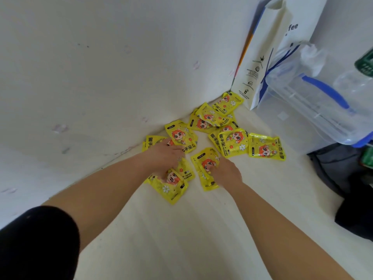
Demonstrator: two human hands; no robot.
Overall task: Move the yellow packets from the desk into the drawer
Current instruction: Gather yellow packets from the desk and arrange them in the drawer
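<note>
Several yellow packets with a red-haired cartoon figure lie scattered on the pale desk, reaching back into the corner by the wall. My left hand lies over a packet near the front of the pile, fingers curled down onto it. My right hand is on the neighbouring packet, fingertips curled against its face. More packets lie behind, one at the far right and one in the corner. No drawer is in view.
A white paper bag stands against the wall at the back right. Beside it lies a clear plastic container with blue handle. Dark cloth lies at the desk's right edge. White walls close the left and back.
</note>
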